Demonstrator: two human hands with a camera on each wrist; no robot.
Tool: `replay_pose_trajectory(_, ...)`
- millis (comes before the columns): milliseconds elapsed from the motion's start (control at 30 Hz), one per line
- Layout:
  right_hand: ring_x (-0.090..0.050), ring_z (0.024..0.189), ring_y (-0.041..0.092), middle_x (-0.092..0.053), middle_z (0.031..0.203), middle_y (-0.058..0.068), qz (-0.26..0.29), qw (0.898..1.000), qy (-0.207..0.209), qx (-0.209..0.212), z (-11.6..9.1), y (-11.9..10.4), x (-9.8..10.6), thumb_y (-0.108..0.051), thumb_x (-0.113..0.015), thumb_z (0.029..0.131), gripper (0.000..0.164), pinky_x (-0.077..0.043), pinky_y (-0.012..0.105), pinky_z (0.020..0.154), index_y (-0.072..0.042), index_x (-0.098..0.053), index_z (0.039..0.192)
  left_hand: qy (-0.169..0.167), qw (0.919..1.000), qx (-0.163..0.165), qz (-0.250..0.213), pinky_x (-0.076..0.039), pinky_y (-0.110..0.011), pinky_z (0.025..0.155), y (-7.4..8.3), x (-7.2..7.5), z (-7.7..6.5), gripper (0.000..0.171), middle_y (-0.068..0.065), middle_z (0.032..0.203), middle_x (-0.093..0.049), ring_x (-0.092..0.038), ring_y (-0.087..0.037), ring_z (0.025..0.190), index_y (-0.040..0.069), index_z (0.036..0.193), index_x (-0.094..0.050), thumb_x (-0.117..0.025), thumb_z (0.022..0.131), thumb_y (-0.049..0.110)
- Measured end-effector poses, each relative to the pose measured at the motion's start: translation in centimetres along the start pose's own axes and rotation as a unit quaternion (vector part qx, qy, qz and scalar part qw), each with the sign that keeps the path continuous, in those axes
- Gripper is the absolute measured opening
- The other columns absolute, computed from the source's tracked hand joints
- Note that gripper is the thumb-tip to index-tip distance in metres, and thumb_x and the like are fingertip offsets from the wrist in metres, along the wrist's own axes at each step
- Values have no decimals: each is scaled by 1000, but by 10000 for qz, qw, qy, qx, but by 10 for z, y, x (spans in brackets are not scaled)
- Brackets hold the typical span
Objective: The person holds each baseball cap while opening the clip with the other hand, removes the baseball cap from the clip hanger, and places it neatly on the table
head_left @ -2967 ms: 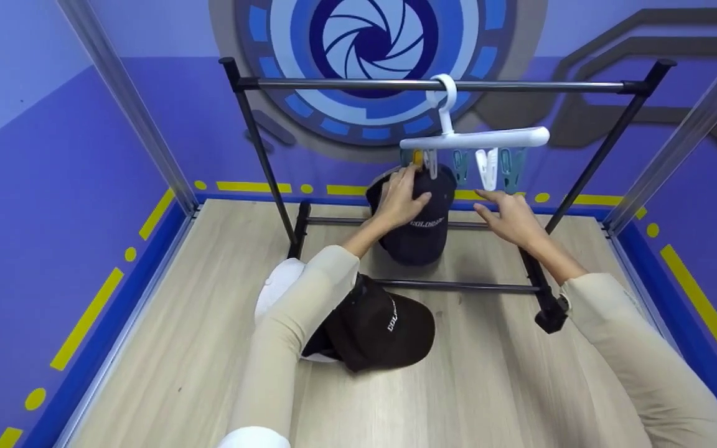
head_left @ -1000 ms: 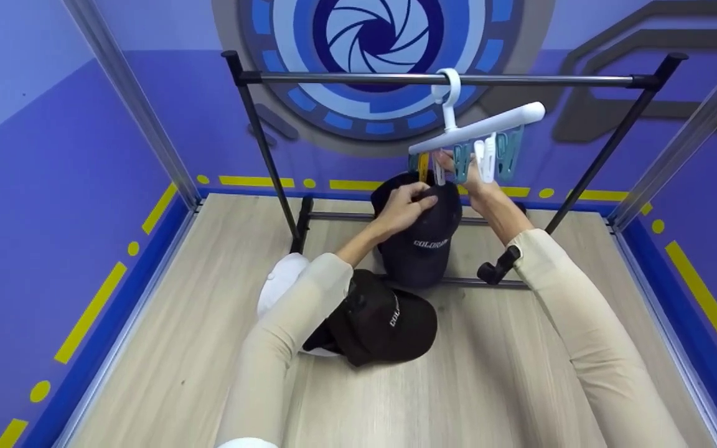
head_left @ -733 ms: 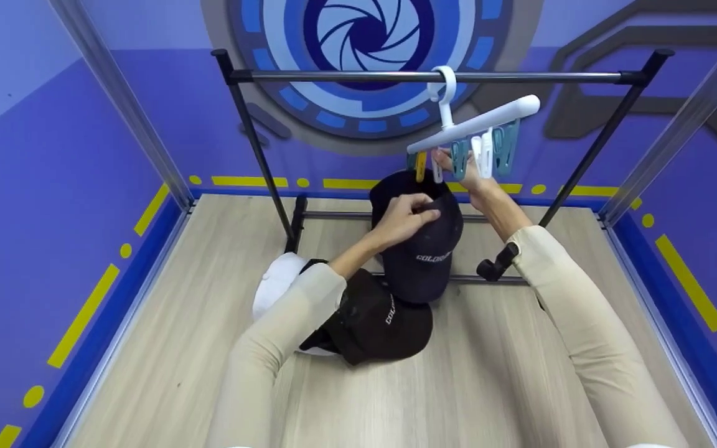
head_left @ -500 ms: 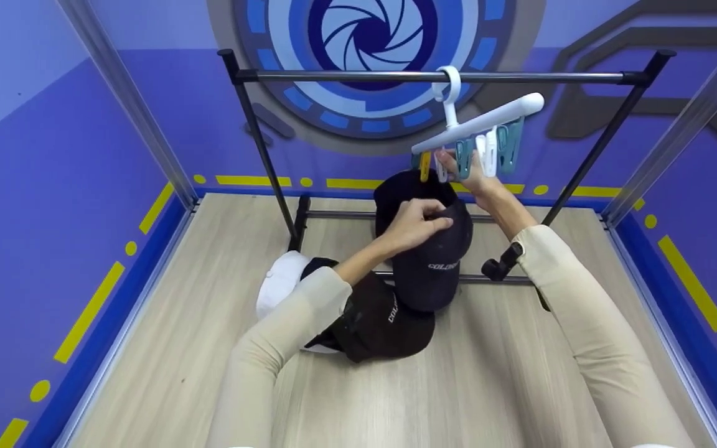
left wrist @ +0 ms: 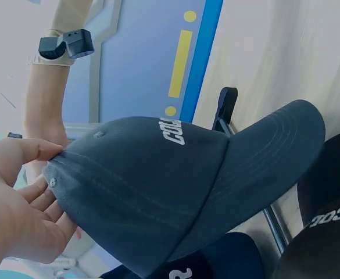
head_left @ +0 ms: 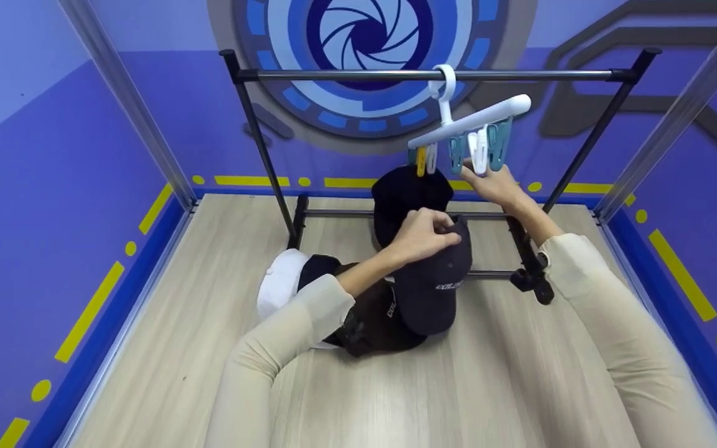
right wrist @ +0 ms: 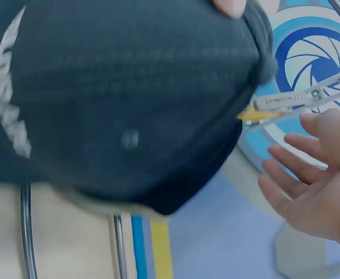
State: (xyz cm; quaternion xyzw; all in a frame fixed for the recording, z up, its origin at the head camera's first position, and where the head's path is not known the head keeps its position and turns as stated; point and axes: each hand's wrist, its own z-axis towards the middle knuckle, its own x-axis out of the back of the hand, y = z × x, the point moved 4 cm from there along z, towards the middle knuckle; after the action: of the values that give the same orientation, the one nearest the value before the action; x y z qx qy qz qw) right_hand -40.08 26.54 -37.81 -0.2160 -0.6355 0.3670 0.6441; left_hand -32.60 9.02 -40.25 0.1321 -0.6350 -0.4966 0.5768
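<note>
My left hand [head_left: 424, 238] pinches the crown of a dark baseball cap [head_left: 430, 292] with white lettering, its brim pointing down. The left wrist view shows thumb and fingers at the crown's top, the brim away from the hand. Behind it, a second dark cap [head_left: 399, 193] is right under the yellow clip [head_left: 421, 163] of the white clip hanger [head_left: 470, 121]. My right hand [head_left: 495, 186] is beside the hanger's white and green clips, fingers spread and holding nothing in the right wrist view, where the held cap fills much of the frame.
The hanger hooks over the top bar [head_left: 346, 75] of a black rack. A dark brown cap [head_left: 374, 330] and a white cap [head_left: 281, 283] lie on the wooden floor [head_left: 165, 323], partly behind my left forearm. Blue walls [head_left: 140, 124] stand around.
My left hand has drawn the cap down and nearer, away from the cap behind. The hanger has swivelled on its hook. My right hand reached in behind the clips, then moved back right.
</note>
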Motion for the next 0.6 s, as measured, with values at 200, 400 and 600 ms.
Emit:
replay_pose_trajectory(200,-67,75,36,-69,118,30,-1185,9902,-56,737,-16,11,3,-33,-49,109,51,-54,49,79,4,-53,144,0,9995,260,197,-46,-18,72,0,-1,-10,16,-4,93,-76,-60,-5,76,7,99,-77,-74,88,19)
replay_pose_trajectory(400,-66,87,46,-60,136,33,-1243,9884,-124,864,-36,24,9,-25,-50,109,47,-50,55,93,4,-51,146,-70,9990,448,50,-46,-19,73,0,-9,-19,18,-3,96,-74,-59,-6,80,8,101,-75,-75,92,23)
replay_pose_trajectory(600,-63,88,46,-56,141,33,-1217,9887,-54,869,-54,40,10,-21,-53,107,48,-46,57,99,6,-48,147,10,9973,724,-95,-42,-19,71,-9,-17,-28,12,5,83,-65,-54,-5,76,10,96,-72,-75,92,21)
